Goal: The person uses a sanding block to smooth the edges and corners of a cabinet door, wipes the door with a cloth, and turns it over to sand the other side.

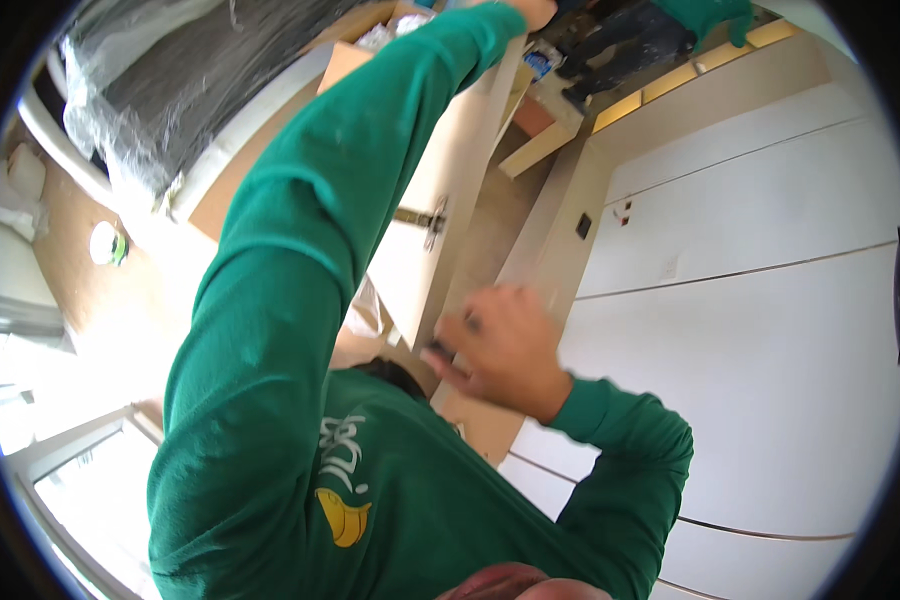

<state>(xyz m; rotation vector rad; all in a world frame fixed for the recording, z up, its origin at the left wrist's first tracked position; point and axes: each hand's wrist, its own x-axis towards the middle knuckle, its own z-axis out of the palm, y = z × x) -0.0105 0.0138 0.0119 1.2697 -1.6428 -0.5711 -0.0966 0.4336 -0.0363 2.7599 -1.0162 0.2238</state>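
My left arm reaches far up across the view. Its hand (536, 12) is at the top rim, by the far end of a white door panel (410, 270), with its fingers mostly cut off. A metal hinge (435, 222) is fixed to the panel near its edge. My right hand (505, 350) is in front of my chest, close to the panel's near end, somewhat blurred. Its fingers are curled in, and a small dark thing (440, 350) shows between thumb and fingers, too unclear to name.
White wall panels (730, 280) with dark seams rise on the right. Another person in a green top (705, 20) stands at the far end, near a wooden frame piece (540, 140). Plastic-wrapped furniture (200, 90) stands at upper left. A round tub (108, 243) sits on the floor.
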